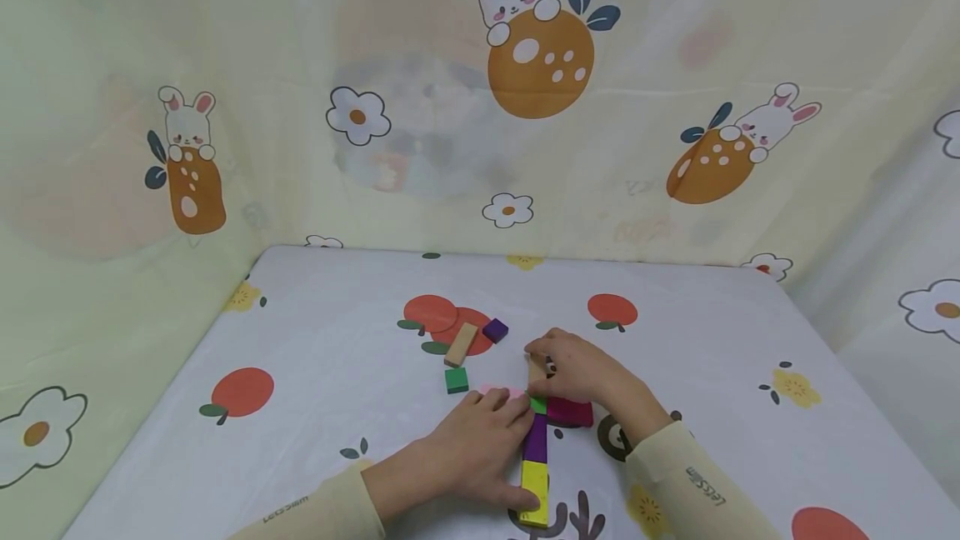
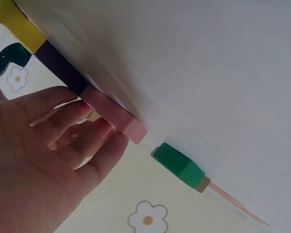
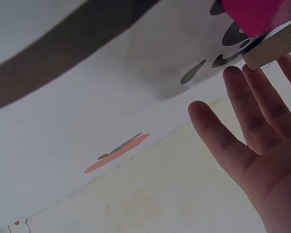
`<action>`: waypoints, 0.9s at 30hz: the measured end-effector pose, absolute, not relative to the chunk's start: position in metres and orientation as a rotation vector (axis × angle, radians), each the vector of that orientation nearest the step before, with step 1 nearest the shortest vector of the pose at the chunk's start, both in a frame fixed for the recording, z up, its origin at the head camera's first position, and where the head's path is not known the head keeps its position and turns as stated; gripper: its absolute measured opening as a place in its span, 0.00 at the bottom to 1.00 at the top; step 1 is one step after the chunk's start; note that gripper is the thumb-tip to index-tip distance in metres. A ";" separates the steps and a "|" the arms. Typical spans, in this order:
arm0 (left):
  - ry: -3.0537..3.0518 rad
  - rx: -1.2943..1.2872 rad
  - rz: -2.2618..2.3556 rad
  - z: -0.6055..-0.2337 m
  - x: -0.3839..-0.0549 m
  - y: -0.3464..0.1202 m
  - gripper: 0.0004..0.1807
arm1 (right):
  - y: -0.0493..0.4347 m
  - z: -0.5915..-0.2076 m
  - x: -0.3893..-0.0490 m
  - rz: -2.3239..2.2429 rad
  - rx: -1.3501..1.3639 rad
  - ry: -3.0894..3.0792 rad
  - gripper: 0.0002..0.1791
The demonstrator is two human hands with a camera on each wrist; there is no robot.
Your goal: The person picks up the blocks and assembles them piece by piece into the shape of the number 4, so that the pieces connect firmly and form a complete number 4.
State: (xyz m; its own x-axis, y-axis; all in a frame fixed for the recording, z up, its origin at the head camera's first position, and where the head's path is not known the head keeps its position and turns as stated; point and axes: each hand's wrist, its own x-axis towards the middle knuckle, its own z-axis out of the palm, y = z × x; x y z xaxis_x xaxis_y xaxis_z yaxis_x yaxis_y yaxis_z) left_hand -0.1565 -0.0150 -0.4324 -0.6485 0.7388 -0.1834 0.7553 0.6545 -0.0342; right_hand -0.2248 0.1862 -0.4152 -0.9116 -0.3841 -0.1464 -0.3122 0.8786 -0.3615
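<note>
My left hand (image 1: 478,447) lies along a row of blocks. Its thumb rests on the yellow block (image 1: 534,486) and its fingertips touch the pink block (image 2: 109,110). Between yellow and the light green block (image 1: 538,406) sits a purple block (image 1: 535,440). A magenta block (image 1: 570,412) extends right from the light green one, and the pink block lies to its left. Beyond the junction, my right hand (image 1: 581,367) pinches a plain wooden block (image 3: 274,46) by its ends between thumb and fingers. That hand partly hides the wooden block in the head view.
Left of the right hand lie a green block (image 1: 456,380), another plain wooden block (image 1: 461,345) and a small dark purple block (image 1: 496,330). They rest on a white tablecloth (image 1: 315,332) with printed fruit and flowers. A printed curtain (image 1: 420,215) hangs behind the table.
</note>
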 end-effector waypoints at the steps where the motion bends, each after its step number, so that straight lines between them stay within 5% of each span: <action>1: 2.716 1.235 -0.161 -0.432 -0.156 -0.015 0.55 | 0.186 -0.415 -0.225 -0.494 -0.529 2.833 0.31; 27: 2.724 1.242 -0.162 -0.431 -0.155 -0.016 0.55 | 0.187 -0.416 -0.224 -0.517 -0.514 2.808 0.30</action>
State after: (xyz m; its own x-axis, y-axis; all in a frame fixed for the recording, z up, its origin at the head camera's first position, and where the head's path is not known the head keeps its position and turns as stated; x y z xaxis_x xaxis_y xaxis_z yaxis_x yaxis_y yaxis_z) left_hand -0.1551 -0.0156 -0.4309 -0.6482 0.7412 -0.1748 0.7567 0.6527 -0.0384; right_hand -0.2236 0.1869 -0.4157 -0.9091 -0.3808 -0.1686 -0.2958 0.8754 -0.3824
